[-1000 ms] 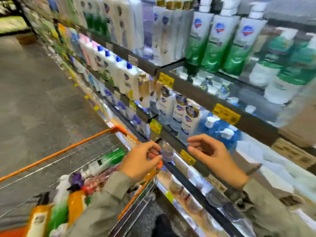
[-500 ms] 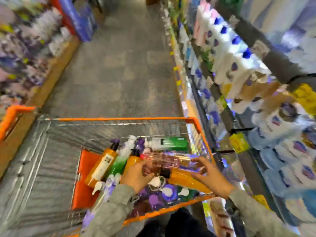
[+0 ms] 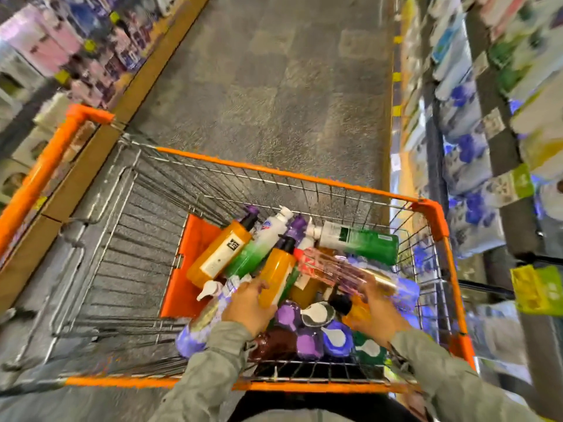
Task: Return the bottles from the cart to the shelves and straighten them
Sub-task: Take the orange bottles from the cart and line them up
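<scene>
An orange-rimmed wire cart (image 3: 289, 173) stands in front of me with several bottles heaped at its near right end. My left hand (image 3: 248, 307) grips the lower end of an orange bottle with a black pump (image 3: 278, 274). The fingers of my right hand (image 3: 376, 310) curl round the near end of a clear pink bottle (image 3: 332, 266) that lies across the heap. Around them lie another orange bottle (image 3: 217, 254), a green-and-white bottle (image 3: 259, 248), a green bottle (image 3: 362, 240) and purple-capped bottles (image 3: 307, 342).
The shelves (image 3: 502, 153) on my right carry rows of white and blue bottles and yellow-green price tags. Another shelf run lines the left side (image 3: 61, 56). Grey aisle floor (image 3: 274, 86) stretches ahead beyond the cart. The cart's left half holds nothing.
My view swung from the right-hand shelf down to the cart. Both hands left the shelf edge and went into the cart, onto the bottles.
</scene>
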Motion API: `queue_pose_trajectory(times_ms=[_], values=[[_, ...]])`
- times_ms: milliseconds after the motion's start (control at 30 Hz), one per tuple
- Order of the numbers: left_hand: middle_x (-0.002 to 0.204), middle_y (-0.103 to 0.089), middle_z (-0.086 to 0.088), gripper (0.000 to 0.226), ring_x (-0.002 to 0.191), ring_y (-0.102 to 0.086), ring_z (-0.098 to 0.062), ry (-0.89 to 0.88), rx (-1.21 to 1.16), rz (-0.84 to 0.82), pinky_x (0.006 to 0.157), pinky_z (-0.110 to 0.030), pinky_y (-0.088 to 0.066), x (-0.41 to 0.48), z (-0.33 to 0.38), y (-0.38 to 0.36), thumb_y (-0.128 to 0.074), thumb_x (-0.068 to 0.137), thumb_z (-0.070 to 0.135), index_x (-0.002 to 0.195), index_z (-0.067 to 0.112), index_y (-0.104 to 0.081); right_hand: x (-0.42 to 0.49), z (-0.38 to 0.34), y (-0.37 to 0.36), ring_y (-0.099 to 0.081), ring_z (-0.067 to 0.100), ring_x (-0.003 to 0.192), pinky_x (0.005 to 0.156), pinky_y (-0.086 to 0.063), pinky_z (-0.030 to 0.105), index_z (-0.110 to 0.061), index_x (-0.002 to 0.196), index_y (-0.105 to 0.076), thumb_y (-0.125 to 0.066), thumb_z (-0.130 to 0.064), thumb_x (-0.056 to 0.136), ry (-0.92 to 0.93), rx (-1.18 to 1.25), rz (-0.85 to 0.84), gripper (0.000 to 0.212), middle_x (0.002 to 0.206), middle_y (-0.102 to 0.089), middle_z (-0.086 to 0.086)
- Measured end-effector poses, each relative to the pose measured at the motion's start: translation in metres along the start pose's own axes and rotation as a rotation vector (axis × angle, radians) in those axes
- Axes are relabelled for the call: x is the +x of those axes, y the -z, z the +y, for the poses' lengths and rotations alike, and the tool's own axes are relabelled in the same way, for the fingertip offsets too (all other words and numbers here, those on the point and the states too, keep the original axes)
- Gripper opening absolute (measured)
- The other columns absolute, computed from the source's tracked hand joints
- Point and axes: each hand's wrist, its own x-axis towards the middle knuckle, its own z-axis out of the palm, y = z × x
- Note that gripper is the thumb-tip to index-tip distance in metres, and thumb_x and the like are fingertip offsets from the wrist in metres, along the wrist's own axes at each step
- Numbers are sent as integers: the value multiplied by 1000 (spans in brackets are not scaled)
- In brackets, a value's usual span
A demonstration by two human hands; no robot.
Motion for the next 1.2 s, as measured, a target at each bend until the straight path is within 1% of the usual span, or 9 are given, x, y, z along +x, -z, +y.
queue_pose_trajectory(times_ms=[133,200,267,400,467,567,833,1000,1200], values=[[132,-44,-7,66,124,-44,-26,28,98,11,101,-34,-37,27,1,-9,-70,80,32,135,19,-37,20,-1,-13,-55,20,109,83,-39,23,-26,112,-46,-71,-16,80,-34,39,-14,41,114,-56,7],[133,-43,-9,67,124,-43,-27,39,160,15,102,-35,-35,41,1,-13,-70,80,35,136,18,-36,31,2,-18,-53,22,117,90,-40,24,-21,120,-47,-71,-12,78,-20,38,-38,50,121,-55,7],[133,-42,-10,70,125,-41,-29,50,205,9,102,-36,-31,50,3,-15,-70,80,36,137,16,-34,36,3,-17,-49,25,122,97,-38,27,-14,132,-44,-69,-19,78,-40,-59,-45,59,130,-51,10],[139,-35,-16,81,129,-35,-34,103,265,-30,108,-37,-27,69,7,-20,-71,79,38,141,10,-27,38,11,-24,-48,30,121,93,-43,35,-17,129,-45,-61,-42,76,-175,-190,-5,61,132,-50,8],[141,-33,-19,88,130,-34,-37,153,250,-57,108,-40,-29,80,10,-22,-71,78,43,142,5,-24,37,13,-27,-43,30,123,96,-41,38,-14,126,-42,-59,-38,82,-211,-248,-23,53,133,-45,8],[140,-33,-22,94,131,-35,-38,187,260,-79,108,-42,-30,94,15,-26,-71,77,47,141,1,-21,39,17,-34,-37,28,127,99,-39,35,-13,133,-34,-61,-33,85,-204,-302,4,59,137,-37,7],[142,-37,-21,104,130,-40,-36,247,352,-166,105,-42,-35,102,11,-36,-76,75,42,145,3,-10,26,44,-36,-46,25,121,94,-38,31,-13,135,-29,-74,-29,76,-283,-350,-20,76,131,-46,8],[137,-44,-17,101,126,-46,-34,270,428,-141,102,-41,-41,106,14,-40,-77,71,49,141,3,-20,27,55,-37,-36,25,132,110,-29,34,-14,143,-22,-69,-25,80,-268,-400,-40,80,142,-40,6],[128,-52,-15,94,118,-52,-32,221,458,-113,95,-39,-45,101,10,-42,-79,64,52,133,6,-35,30,58,-32,-40,25,128,102,-35,34,-20,143,-26,-71,-34,78,-252,-395,-68,80,142,-41,2]])
